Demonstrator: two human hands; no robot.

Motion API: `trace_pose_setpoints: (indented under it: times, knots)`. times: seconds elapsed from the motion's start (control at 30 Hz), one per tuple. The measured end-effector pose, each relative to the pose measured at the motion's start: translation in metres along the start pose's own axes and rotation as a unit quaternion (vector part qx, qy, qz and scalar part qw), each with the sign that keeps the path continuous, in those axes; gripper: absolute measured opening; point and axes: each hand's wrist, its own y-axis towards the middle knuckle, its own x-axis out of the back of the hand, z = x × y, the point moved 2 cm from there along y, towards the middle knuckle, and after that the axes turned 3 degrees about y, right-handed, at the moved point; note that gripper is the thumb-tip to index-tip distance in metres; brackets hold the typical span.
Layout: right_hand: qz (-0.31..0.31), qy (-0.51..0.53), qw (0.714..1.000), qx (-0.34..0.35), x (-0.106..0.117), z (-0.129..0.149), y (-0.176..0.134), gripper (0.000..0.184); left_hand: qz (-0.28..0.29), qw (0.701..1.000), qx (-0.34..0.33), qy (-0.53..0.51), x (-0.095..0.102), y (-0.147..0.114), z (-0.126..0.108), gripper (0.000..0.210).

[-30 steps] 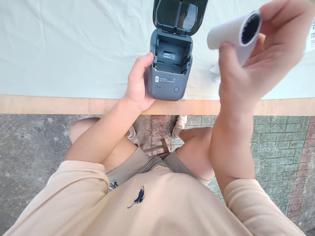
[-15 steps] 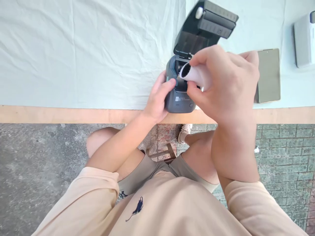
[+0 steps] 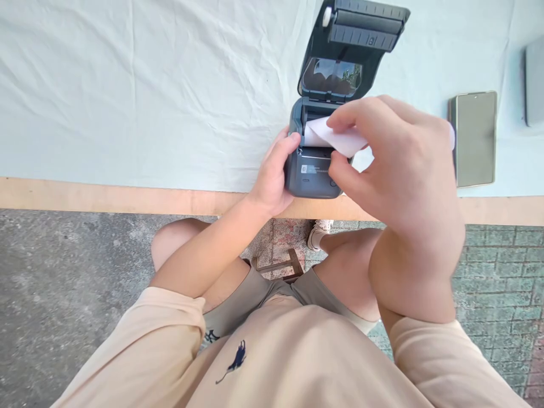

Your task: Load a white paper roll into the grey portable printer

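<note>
A dark grey portable label printer (image 3: 317, 182) stands near the table edge, its lid (image 3: 369, 29) hinged up and back. My left hand (image 3: 272, 175) wraps round the printer's left side, thumb on the rim. White paper (image 3: 315, 135) lies in the open compartment, probably part of a roll. My right hand (image 3: 399, 156) is over the printer's right side, thumb and forefinger at a white paper flap (image 3: 343, 140). A bit of white shows past the far side of that hand. The palm and other fingers are hidden.
A phone or similar flat device (image 3: 476, 139) lies to the right of my right hand, with a dark edge beside it. A pale box-like object (image 3: 534, 85) is cut off at the right. The table's wooden edge (image 3: 106, 194) runs below the pale cloth (image 3: 191, 102).
The rolled white paper, earlier tilted above the compartment in my right hand, now lies in it with a flap at my fingers. My right hand has shifted slightly right; the left keeps its grip.
</note>
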Motion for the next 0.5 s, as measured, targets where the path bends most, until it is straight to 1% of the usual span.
trace_pose_setpoints:
  times: [0.1, 0.17, 0.23, 0.27, 0.37, 0.4, 0.43, 0.5]
  knots:
    - [-0.012, 0.013, 1.0, 0.021, -0.003, 0.007, -0.005, 0.016, 0.002, 1.0, -0.019, -0.004, 0.001, -0.001, 0.0, 0.021]
    - [0.004, 0.028, 0.998, 0.05, -0.005, 0.009, -0.008, 0.008, 0.014, 1.0, -0.027, -0.004, 0.002, -0.001, 0.0, 0.018]
    - [0.021, 0.053, 0.995, 0.076, -0.005, 0.007, -0.01, 0.008, 0.022, 0.999, -0.03, 0.007, 0.005, -0.002, 0.002, 0.008]
    - [0.003, 0.074, 0.994, 0.078, -0.003, 0.005, -0.01, 0.01, 0.023, 0.999, -0.031, 0.013, 0.006, -0.002, 0.003, 0.011]
    - [-0.1, 0.165, 0.981, 0.035, 0.006, -0.01, -0.009, 0.02, 0.014, 0.999, -0.03, 0.025, 0.009, -0.003, 0.004, 0.029]
    - [-0.12, 0.192, 0.974, 0.013, 0.008, -0.017, -0.007, 0.022, 0.01, 0.999, -0.025, 0.028, 0.009, -0.004, 0.005, 0.032]
    - [-0.125, 0.214, 0.969, -0.009, 0.009, -0.024, -0.006, 0.025, 0.008, 0.999, -0.018, 0.034, 0.008, -0.005, 0.005, 0.035]
    - [-0.102, 0.241, 0.964, -0.04, 0.008, -0.038, -0.003, 0.032, 0.011, 0.999, -0.011, 0.049, 0.007, -0.006, 0.005, 0.042]
